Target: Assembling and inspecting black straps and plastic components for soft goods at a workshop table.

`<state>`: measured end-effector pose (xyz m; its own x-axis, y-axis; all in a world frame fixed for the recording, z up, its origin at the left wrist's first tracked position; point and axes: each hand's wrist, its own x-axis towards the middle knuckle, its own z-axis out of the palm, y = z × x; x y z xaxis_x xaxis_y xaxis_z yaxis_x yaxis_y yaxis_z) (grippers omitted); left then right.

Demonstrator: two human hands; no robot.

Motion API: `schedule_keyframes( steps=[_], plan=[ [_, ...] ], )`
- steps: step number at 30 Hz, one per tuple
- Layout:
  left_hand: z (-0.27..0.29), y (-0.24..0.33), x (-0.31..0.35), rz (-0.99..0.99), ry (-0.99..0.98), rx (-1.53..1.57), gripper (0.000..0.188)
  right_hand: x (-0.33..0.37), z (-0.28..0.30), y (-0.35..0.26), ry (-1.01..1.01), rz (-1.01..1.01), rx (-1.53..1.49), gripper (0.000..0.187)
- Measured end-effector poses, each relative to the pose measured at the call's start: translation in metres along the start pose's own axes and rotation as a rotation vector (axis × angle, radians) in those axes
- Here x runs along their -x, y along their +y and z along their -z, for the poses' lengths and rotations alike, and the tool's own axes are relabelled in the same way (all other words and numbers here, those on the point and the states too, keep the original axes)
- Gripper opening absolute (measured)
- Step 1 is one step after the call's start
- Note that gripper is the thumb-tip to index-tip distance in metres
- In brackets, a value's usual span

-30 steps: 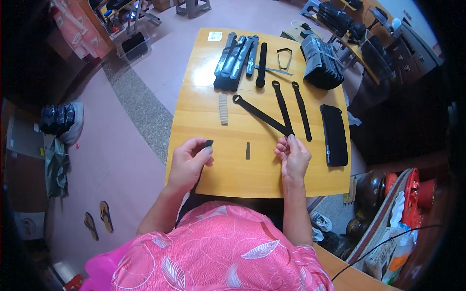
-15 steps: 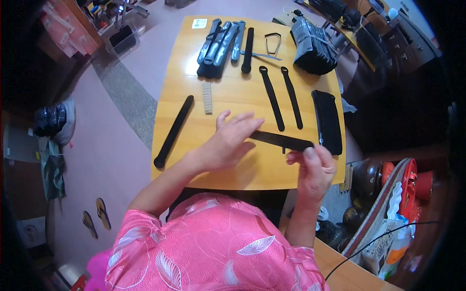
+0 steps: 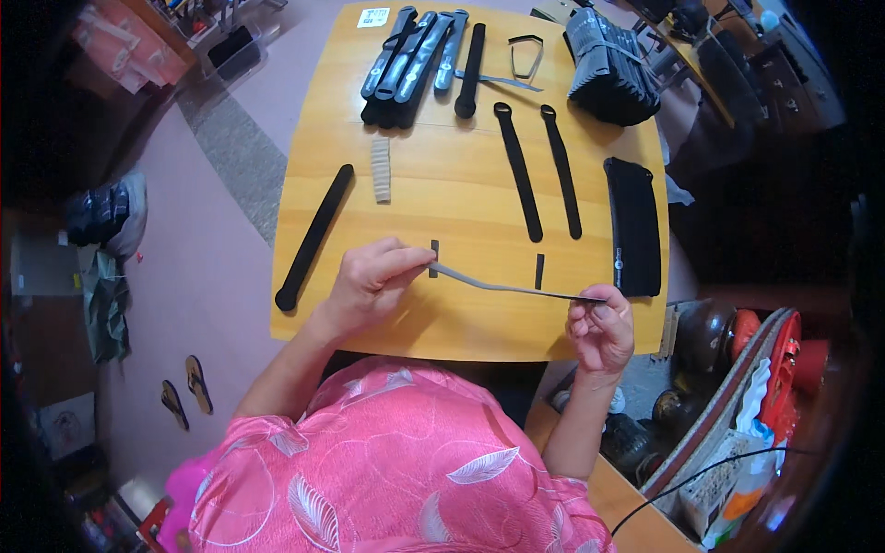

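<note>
A dark strap (image 3: 502, 288) spans the space between my hands above the near part of the table, seen nearly edge-on and sagging a little. My left hand (image 3: 373, 279) pinches its left end between thumb and fingers. At the right end, my right hand (image 3: 601, 334) grips it, fingers curled. Close to the strap, two short dark strips (image 3: 539, 271) show on the tabletop. Beyond it lie two black straps with looped ends (image 3: 522, 180), side by side. Another black strap (image 3: 315, 238) lies slanted to the left of my left hand.
The yellow wooden table (image 3: 433, 194) holds a beige ribbed strip (image 3: 381, 170), a pile of packaged straps (image 3: 415, 60), a rolled black strap (image 3: 470, 74) and a thin band loop (image 3: 526, 57). A banded dark bundle (image 3: 610, 69) and a black pouch (image 3: 636, 226) sit along the right side.
My left hand has moved left and closed on the strap's end. The strap has turned from its broad face to its edge. My head view has shifted slightly.
</note>
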<state>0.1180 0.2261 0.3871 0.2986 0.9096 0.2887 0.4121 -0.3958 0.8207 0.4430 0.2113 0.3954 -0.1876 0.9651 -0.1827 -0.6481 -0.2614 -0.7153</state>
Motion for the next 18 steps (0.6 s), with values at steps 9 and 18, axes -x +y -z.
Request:
schedule_keyframes(
  steps=[9, 18],
  plan=[
    [-0.017, 0.005, 0.0, 0.266, 0.192, 0.406, 0.027, -0.014, -0.003, -0.003, 0.101, -0.189, 0.3, 0.023],
    [-0.028, -0.004, -0.007, 0.391, 0.241, 0.099, 0.013, -0.035, -0.002, 0.009, 0.266, 0.157, 1.178, 0.01]
  ],
)
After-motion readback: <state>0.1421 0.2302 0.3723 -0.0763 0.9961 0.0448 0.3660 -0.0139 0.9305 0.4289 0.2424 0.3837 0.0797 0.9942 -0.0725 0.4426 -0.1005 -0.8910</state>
